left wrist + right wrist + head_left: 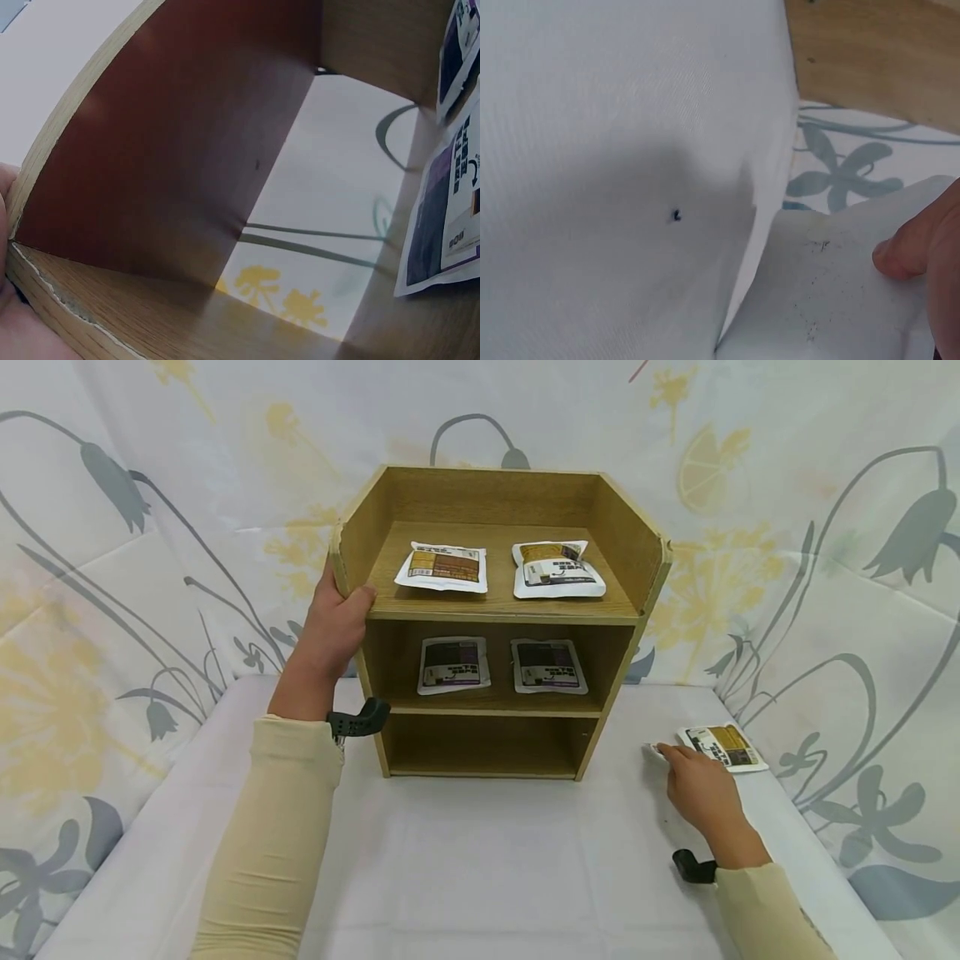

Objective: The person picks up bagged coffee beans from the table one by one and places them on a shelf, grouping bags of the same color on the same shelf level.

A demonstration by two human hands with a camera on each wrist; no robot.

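At four o'clock from the shelf unit (498, 617), head view: right hand (703, 789), fingers bent, pinching a white packet (817, 292), of which only a sliver appears at the hand's ten o'clock. Right wrist view: thumb pressed on the packet's plain, speckled face; the grip beneath is hidden. At one o'clock from this hand and just beside it, a yellow-labelled packet (727, 747) lies on the white cloth (480, 860).

At nine o'clock on the unit: left hand (332, 625), gripping the left side panel (366, 539), thumb at the front, remaining fingers mostly concealed behind. Left wrist view: this hold lies at the corner where panel and upper board meet.

Upper board: brown-labelled packet (446, 567) toward nine o'clock, puffed packet (558, 572) toward three, the two apart. Middle board: dark-labelled packet (453, 666) toward nine, purple-edged packet (549, 666) toward three, also apart.

Outward along the arms: a black wrist device (360, 718) at five o'clock from the left hand, a second black device (693, 867) at six from the right; beige sleeves (262, 843) follow. Outermost, at twelve: floral backdrop (480, 393) behind the unit
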